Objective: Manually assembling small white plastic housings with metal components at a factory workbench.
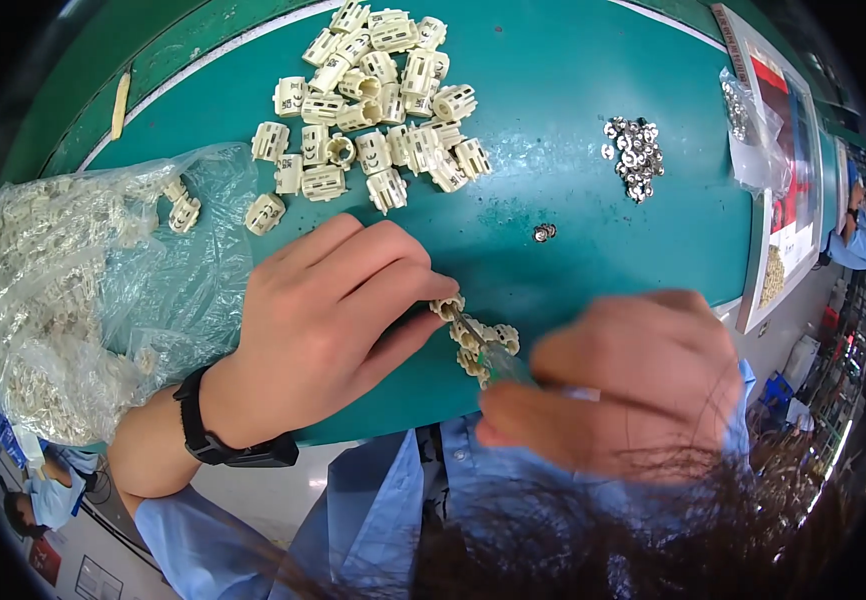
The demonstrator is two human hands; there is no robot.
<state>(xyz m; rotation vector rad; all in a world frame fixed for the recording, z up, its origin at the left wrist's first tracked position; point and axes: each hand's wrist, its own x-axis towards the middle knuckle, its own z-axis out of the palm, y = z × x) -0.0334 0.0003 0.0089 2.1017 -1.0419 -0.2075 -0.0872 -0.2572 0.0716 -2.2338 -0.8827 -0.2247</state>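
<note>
My left hand (338, 315), with a black watch on its wrist, pinches a small cream plastic part (447, 305) between thumb and forefinger. My right hand (623, 385), blurred by motion, is closed around a screwdriver (501, 362) with a clear greenish handle. Its thin metal shaft slants toward the pinched part, and the tip is at or inside it; I cannot tell how deep. Just behind the shaft, several more small cream parts (498, 338) lie close together on the green tabletop (543, 130), partly hidden by the screwdriver.
A heap of cream plastic cylinders (358, 105) lies at the far middle. Small shiny metal pieces form a pile (637, 160) and a little cluster (545, 232). A clear bag of cream parts (63, 300) fills the left; a framed board (778, 180) stands right.
</note>
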